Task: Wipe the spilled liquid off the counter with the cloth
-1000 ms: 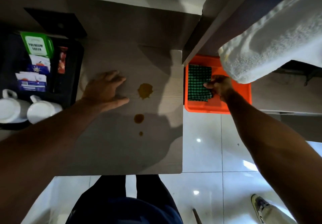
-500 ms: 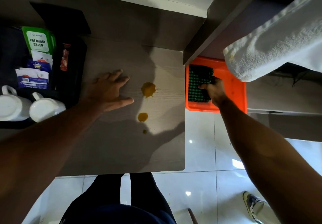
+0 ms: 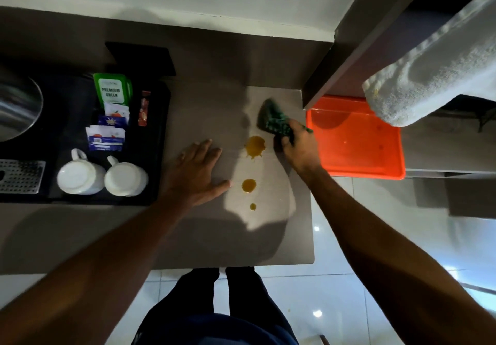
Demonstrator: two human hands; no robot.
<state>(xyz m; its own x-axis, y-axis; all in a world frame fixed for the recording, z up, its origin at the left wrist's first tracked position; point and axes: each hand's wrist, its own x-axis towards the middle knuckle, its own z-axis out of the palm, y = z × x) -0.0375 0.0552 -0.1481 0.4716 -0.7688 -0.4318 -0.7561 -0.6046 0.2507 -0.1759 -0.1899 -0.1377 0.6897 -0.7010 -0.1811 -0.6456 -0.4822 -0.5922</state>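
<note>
Three orange-brown puddles of spilled liquid lie in a row on the grey counter (image 3: 209, 237): a large one (image 3: 255, 144), a middle one (image 3: 248, 185) and a tiny one (image 3: 252, 206). My right hand (image 3: 298, 146) grips a bunched green checked cloth (image 3: 272, 117), held just above the counter, beyond and right of the largest puddle. My left hand (image 3: 200, 171) rests flat on the counter with fingers spread, left of the puddles.
An orange tray (image 3: 357, 140) sits lower, right of the counter edge. A black tray (image 3: 158, 140) on the left holds two white mugs (image 3: 80, 175), tea packets (image 3: 111, 92) and sachets. A white towel (image 3: 429, 76) hangs at upper right. A metal kettle (image 3: 16, 108) stands far left.
My right hand lifted the green cloth out of the orange tray and carried it left over the counter, near the largest puddle. My left hand stayed flat in place.
</note>
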